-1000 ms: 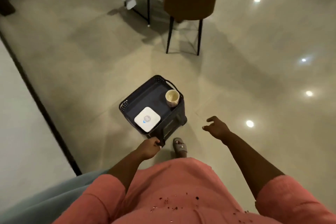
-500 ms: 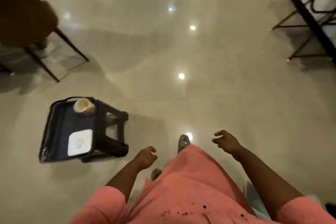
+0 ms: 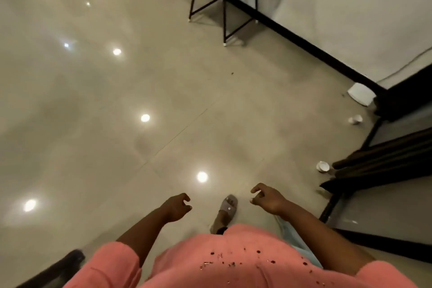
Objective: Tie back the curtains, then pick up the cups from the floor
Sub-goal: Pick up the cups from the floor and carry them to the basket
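Two small white cups lie on the beige floor at the right: one cup (image 3: pixel 323 167) beside the hem of the dark brown curtain (image 3: pixel 383 161), another cup (image 3: pixel 355 119) farther back near the wall. My left hand (image 3: pixel 175 207) and my right hand (image 3: pixel 266 197) hang in front of me with loosely curled fingers, holding nothing. Both hands are well left of the cups. My sandalled foot (image 3: pixel 228 206) steps forward between them.
A white flat object (image 3: pixel 361 97) leans by the black skirting at the right. A black-legged table (image 3: pixel 224 4) with a green cloth stands at the back. A dark window or door frame (image 3: pixel 332 206) runs along the right. A dark edge (image 3: pixel 58 266) shows bottom left.
I have turned right and stepped away; the black tray stool with its cup has left the view. My left hand has let go of it. The curtain and floor cups have come into sight.
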